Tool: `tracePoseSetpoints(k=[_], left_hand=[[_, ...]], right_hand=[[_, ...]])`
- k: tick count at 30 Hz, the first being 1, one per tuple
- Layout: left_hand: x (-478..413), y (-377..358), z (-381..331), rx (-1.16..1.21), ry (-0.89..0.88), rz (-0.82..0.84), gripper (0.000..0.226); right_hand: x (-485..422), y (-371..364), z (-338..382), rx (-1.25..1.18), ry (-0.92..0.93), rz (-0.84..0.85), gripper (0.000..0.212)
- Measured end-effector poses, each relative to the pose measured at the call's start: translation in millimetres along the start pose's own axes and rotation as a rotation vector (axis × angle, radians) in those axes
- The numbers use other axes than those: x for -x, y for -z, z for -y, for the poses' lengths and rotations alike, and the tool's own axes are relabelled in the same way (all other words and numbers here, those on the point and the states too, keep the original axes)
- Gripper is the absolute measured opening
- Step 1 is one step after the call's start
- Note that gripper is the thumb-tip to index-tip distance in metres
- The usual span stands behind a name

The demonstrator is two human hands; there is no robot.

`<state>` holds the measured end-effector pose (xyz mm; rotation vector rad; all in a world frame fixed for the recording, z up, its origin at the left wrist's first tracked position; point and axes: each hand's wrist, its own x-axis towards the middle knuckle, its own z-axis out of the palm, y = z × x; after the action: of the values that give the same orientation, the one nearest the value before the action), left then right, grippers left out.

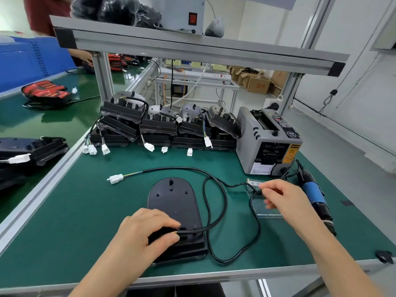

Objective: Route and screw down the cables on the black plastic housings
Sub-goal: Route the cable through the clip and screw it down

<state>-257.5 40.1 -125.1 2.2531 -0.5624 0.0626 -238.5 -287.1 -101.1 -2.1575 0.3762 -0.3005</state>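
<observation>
Bench top: green mat (128,211) w/ alu edge rails, lit from above, slight glare.
Housing: black housing (173,202) lies flat at centre-front of the mat, rounded end pointing away.
Cable: black cable (169,168) runs from the housing's near end, loops on the mat to the R, then arcs back across to a white connector (115,179) lying just L of the housing's far end.
L hand: left hand (147,230) rests on the housing's near end, fingers curled, thumb and fingers pinching the cable end there.
R hand: right hand (282,196) is over the mat R of the housing, fingertips pinching a mid stretch of the cable; a clear plastic sheet (267,211) lies under it.
Tools: blue-black electric screwdriver (314,194) lies just R of the R hand; grey tape dispenser (267,142) stands behind it.
Rear of bench: stacked housings (158,125) in a row, white plugs hanging fwd.
Overhead: alu shelf (192,46) on posts.
L side: second green bench (64,116), red-black units (46,91), blue crates (21,65).
Room: pale floor, white walls, cardboard boxes (258,83) behind the bench.
</observation>
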Motion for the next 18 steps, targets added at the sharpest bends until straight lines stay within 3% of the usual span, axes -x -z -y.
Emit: tracePoseSetpoints(k=[3, 8, 13, 18], left_hand=[[3.1, -0.8, -2.2, 0.044, 0.029, -0.065, 0.01], [7.9, -4.5, -9.5, 0.047, 0.009, -0.224, 0.02], [13.5, -12.0, -19.4, -0.033, -0.044, -0.345, 0.006], [8.5, -16.9, -36.3, -0.079, -0.135, -0.387, 0.014]], right_hand=[[31.3, -24.2, 31.1, -0.428, -0.062, 0.202, 0.018], [76.9, -67.2, 62.2, -0.557, -0.045, 0.401, 0.016], [101.6, -87.0, 70.1, -0.582, 0.005, 0.319, 0.019], [107.9, -90.7, 71.6, -0.637, 0.005, 0.282, 0.016]])
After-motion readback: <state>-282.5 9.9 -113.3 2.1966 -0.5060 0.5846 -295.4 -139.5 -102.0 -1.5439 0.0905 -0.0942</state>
